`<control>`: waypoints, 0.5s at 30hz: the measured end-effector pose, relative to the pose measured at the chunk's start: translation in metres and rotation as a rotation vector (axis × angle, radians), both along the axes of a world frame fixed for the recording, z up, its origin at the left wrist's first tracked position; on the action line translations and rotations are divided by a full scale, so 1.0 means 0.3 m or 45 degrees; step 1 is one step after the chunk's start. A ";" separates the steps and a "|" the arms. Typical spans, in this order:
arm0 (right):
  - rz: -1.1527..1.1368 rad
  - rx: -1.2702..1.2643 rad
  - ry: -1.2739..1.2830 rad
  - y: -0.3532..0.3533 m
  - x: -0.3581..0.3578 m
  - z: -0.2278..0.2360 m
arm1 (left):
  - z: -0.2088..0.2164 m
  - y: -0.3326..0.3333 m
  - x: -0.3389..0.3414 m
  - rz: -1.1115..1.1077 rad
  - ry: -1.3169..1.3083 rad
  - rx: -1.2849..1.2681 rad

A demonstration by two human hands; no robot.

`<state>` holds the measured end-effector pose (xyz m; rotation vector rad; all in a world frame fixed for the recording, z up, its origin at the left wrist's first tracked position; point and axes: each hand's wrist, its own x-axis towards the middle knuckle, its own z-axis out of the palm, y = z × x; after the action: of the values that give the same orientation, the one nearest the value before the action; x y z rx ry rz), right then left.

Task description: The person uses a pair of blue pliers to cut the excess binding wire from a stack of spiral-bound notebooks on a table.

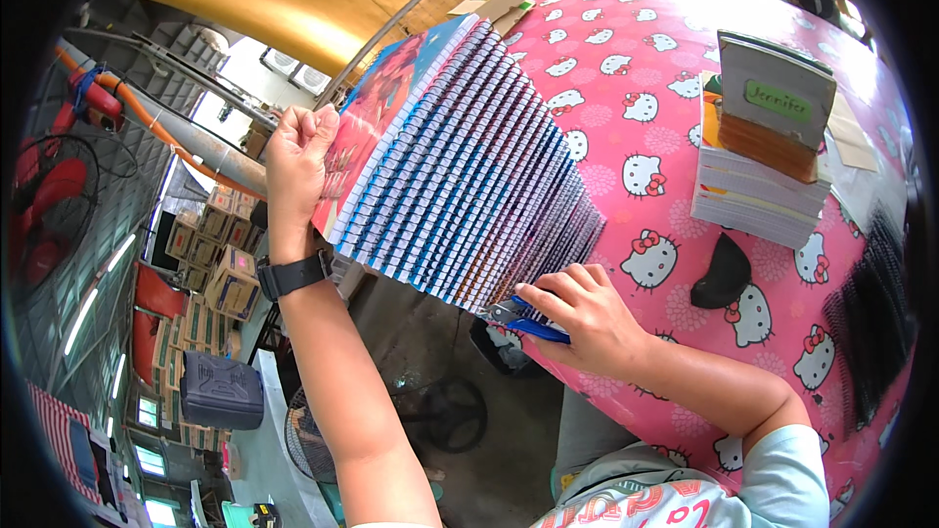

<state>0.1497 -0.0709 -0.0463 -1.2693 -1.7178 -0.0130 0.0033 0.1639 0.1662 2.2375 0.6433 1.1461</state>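
A stack of spiral-bound notebooks (pixel 460 166) leans at the table's left edge, its rows of coil spines turned toward me. The top notebook has a red and blue printed cover (pixel 391 98). My left hand (pixel 301 161), with a dark watch on the wrist, is closed with curled fingers against that cover's left edge; what its fingers grip is hidden. In my right hand (pixel 587 318) are small cutting pliers (pixel 538 327) with blue handles. Their jaws are at the lower ends of the spines, close to the stack's bottom corner.
Pink patterned cloth (pixel 626 117) covers the table. On it stand a pile of books (pixel 763 200) with a grey labelled holder (pixel 778 88) on top, a black curved piece (pixel 722 272) and a bundle of black coils (pixel 871 323). Cardboard boxes (pixel 235 284) and a grey bin (pixel 223 389) are at left.
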 end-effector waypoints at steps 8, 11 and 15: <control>1.074 -1.243 1.397 0.037 0.063 -0.008 | 0.005 0.002 0.004 -0.009 0.043 -0.064; 0.364 -0.433 0.448 -0.015 0.002 -0.011 | 0.009 0.016 -0.004 -0.025 0.089 0.014; 0.049 -0.144 0.087 -0.011 -0.007 -0.035 | 0.006 -0.017 0.014 -0.106 0.024 -0.112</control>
<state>0.1475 -0.0743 -0.0567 -1.3039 -1.7037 0.1498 0.0075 0.1588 0.1681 2.1820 0.5913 1.0369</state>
